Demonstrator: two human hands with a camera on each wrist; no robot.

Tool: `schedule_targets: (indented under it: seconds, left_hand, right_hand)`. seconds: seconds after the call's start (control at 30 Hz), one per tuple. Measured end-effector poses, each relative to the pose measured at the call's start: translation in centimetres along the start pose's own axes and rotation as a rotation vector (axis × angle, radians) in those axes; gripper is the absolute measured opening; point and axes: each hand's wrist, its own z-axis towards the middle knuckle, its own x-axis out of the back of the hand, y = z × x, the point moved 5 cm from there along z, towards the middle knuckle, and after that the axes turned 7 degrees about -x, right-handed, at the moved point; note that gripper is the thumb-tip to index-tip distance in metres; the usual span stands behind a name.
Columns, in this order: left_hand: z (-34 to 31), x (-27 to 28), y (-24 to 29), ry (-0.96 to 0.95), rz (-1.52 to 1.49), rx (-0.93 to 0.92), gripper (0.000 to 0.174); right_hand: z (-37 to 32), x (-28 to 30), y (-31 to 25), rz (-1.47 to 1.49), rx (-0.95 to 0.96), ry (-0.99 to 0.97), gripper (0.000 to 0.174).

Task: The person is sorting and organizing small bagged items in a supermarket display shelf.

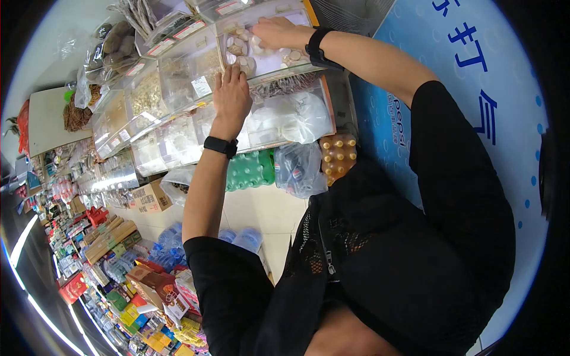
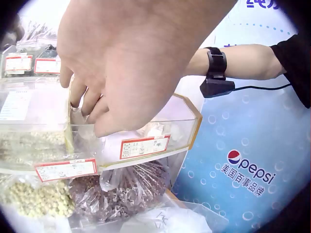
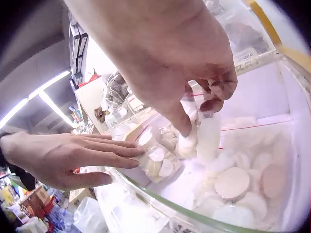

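A display bin point(image 3: 265, 92) with a pale lining contains clear zip bags of round white slices. My right hand point(image 1: 279, 32) reaches into it, and in the right wrist view its thumb and curled fingers pinch the top of a bag of white slices point(image 3: 208, 138). Over the front edge extends my left hand point(image 1: 233, 95), its fingers fairly straight and its fingertips right at another bag of slices point(image 3: 158, 162). A larger bag of slices point(image 3: 233, 184) lies on the bin's right side. The left palm covers much of the bin in the left wrist view.
Neighbouring clear bins point(image 1: 148, 95) hold dried goods. Below are a white plastic bag point(image 1: 303, 118), a green bottle pack point(image 1: 250, 169) and an amber bottle pack point(image 1: 337, 157). A blue Pepsi panel point(image 2: 243, 179) stands at the right; stocked shelves point(image 1: 130, 302) lie lower left.
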Motion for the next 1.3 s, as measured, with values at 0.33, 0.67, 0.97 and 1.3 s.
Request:
schedule_targets:
  seconds: [0.33, 0.67, 0.97, 1.3]
  left_hand:
    - [0.5, 1.0, 0.1, 0.114, -0.115, 0.05, 0.036]
    - [3.6, 0.6, 0.7, 0.273, -0.605, 0.057, 0.039]
    - [7.4, -3.8, 1.0, 0.208, -0.74, 0.144, 0.047]
    - [8.5, -6.0, 1.1, 0.102, -0.746, 0.149, 0.059]
  right_hand:
    - [-0.2, -0.1, 1.9, 0.013, -0.09, 0.081, 0.032]
    - [0.7, -1.4, 4.5, 0.659, -0.303, -0.183, 0.032]
    - [0.0, -1.4, 3.5, 0.741, -0.188, -0.162, 0.05]
    - [-1.3, 1.2, 3.3, 0.467, 0.159, -0.189, 0.06]
